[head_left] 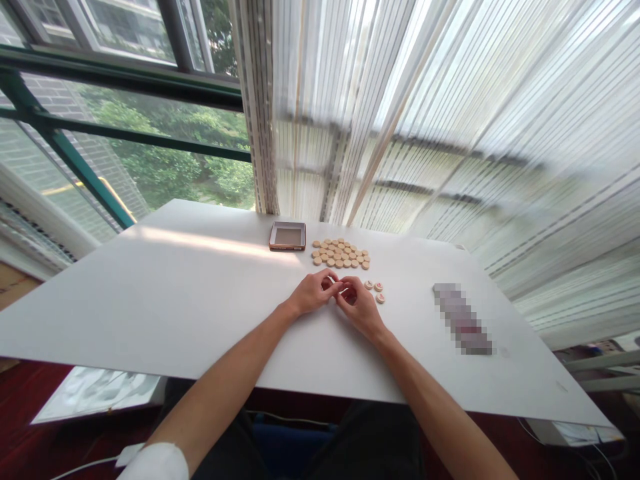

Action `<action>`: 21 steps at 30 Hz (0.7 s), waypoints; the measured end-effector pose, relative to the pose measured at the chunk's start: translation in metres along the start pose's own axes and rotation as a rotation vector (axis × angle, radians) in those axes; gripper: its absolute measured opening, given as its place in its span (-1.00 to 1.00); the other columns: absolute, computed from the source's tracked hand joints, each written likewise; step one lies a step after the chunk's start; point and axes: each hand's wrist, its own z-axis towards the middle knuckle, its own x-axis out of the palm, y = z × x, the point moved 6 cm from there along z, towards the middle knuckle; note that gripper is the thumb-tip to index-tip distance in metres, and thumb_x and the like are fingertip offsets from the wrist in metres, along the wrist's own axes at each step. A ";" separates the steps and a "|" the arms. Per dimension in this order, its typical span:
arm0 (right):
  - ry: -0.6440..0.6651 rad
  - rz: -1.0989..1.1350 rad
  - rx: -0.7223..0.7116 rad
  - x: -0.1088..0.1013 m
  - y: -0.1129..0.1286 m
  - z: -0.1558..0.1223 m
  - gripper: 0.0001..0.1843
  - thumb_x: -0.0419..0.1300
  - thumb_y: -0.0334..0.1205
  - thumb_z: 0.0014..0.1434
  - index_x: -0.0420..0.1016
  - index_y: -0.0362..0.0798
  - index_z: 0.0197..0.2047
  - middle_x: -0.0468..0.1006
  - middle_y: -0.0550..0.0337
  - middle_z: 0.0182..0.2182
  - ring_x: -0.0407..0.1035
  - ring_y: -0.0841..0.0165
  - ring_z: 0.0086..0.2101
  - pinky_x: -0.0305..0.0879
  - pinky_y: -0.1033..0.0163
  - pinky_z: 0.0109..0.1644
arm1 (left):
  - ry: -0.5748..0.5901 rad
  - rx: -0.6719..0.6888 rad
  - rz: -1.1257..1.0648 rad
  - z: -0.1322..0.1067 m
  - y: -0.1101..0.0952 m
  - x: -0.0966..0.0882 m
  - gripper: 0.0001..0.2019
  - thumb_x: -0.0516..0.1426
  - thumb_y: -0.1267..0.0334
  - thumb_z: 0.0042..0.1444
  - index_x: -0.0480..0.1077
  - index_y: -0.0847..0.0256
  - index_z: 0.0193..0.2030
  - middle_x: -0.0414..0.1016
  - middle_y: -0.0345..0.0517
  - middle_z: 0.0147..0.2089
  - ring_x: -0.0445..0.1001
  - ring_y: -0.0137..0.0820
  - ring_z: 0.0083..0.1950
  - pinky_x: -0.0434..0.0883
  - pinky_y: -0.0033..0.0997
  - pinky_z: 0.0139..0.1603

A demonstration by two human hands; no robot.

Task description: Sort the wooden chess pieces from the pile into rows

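Both hands rest together on the white table (pixel 175 300), fingertips meeting. My left hand (pixel 313 293) is curled, its fingers pinched toward my right hand (pixel 356 305), which is also curled; something small with red on it shows between them, too small to name. Three round wooden discs (pixel 377 290) with red marks lie just right of my right hand. Beyond the hands a flat cluster of several plain wooden discs (pixel 341 254) lies on the table. A small open box (pixel 287 236) sits left of that cluster.
A blurred rectangular object (pixel 463 318) lies on the table to the right. Striped sheer curtains (pixel 425 113) hang behind the table, and a window with green frames is at the left. Cables and a white adapter lie on the floor below.
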 end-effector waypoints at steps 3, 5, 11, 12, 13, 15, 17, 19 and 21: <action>-0.006 0.006 0.000 0.000 0.000 0.000 -0.74 0.18 -0.16 0.19 0.32 0.01 -0.07 0.52 0.20 -0.32 0.40 0.38 -0.46 0.38 0.25 -0.36 | -0.002 0.003 0.001 0.000 -0.002 -0.001 -0.76 0.12 0.05 0.23 0.42 0.19 -0.17 0.56 -0.20 -0.44 0.50 -0.43 -0.45 0.37 -0.50 -0.39; -0.017 0.003 0.001 0.000 0.000 0.000 -0.74 0.19 -0.14 0.18 0.32 0.01 -0.07 0.51 0.20 -0.33 0.40 0.37 -0.46 0.38 0.24 -0.36 | -0.001 0.000 -0.003 0.000 -0.003 -0.001 -0.76 0.11 0.06 0.24 0.42 0.19 -0.16 0.56 -0.19 -0.43 0.50 -0.43 -0.45 0.37 -0.50 -0.39; -0.020 0.001 0.015 -0.001 0.001 0.000 -0.73 0.19 -0.09 0.20 0.33 0.00 -0.07 0.52 0.17 -0.31 0.41 0.37 -0.46 0.39 0.24 -0.36 | -0.003 -0.021 -0.004 0.000 -0.001 0.000 -0.76 0.11 0.09 0.24 0.43 0.20 -0.11 0.59 -0.16 -0.39 0.52 -0.42 -0.42 0.38 -0.51 -0.38; -0.021 0.002 0.015 -0.001 0.001 0.000 -0.73 0.19 -0.09 0.20 0.33 0.00 -0.07 0.51 0.17 -0.30 0.41 0.37 -0.46 0.39 0.25 -0.37 | -0.003 -0.024 -0.004 0.000 0.000 0.000 -0.76 0.10 0.10 0.24 0.43 0.20 -0.10 0.59 -0.17 -0.39 0.51 -0.42 -0.43 0.38 -0.51 -0.38; -0.021 0.004 0.015 -0.001 0.001 0.000 -0.72 0.19 -0.08 0.21 0.33 0.00 -0.07 0.51 0.17 -0.30 0.41 0.38 -0.46 0.39 0.25 -0.37 | -0.003 -0.027 -0.005 0.001 0.000 0.000 -0.76 0.10 0.11 0.24 0.43 0.20 -0.09 0.59 -0.17 -0.40 0.50 -0.43 -0.44 0.38 -0.52 -0.38; -0.019 0.006 0.013 -0.001 0.002 0.000 -0.72 0.19 -0.07 0.21 0.33 0.00 -0.06 0.51 0.17 -0.30 0.42 0.38 -0.46 0.40 0.25 -0.37 | -0.002 -0.027 -0.008 0.001 0.001 0.000 -0.77 0.08 0.14 0.25 0.42 0.19 -0.07 0.58 -0.19 -0.40 0.49 -0.44 -0.46 0.38 -0.52 -0.38; -0.021 0.006 0.013 -0.002 0.003 0.000 -0.71 0.19 -0.05 0.21 0.34 0.00 -0.07 0.52 0.16 -0.30 0.42 0.38 -0.46 0.41 0.25 -0.38 | 0.000 -0.019 -0.013 0.001 0.002 0.001 -0.78 0.07 0.16 0.25 0.41 0.18 -0.04 0.58 -0.20 -0.41 0.49 -0.45 -0.47 0.38 -0.52 -0.39; -0.024 0.009 0.019 -0.002 0.004 0.000 -0.70 0.19 -0.02 0.21 0.34 0.00 -0.08 0.52 0.15 -0.30 0.43 0.37 -0.46 0.42 0.24 -0.38 | 0.001 -0.014 -0.020 0.001 0.002 0.001 -0.77 0.04 0.19 0.26 0.40 0.18 -0.02 0.56 -0.23 -0.43 0.47 -0.46 -0.49 0.37 -0.53 -0.40; -0.029 0.012 0.026 -0.002 0.004 0.000 -0.69 0.18 0.00 0.21 0.34 0.00 -0.08 0.53 0.15 -0.30 0.43 0.36 -0.46 0.43 0.24 -0.38 | -0.003 -0.017 -0.024 0.001 0.003 0.001 -0.76 0.02 0.22 0.26 0.40 0.18 -0.01 0.52 -0.27 -0.48 0.44 -0.47 -0.52 0.36 -0.53 -0.42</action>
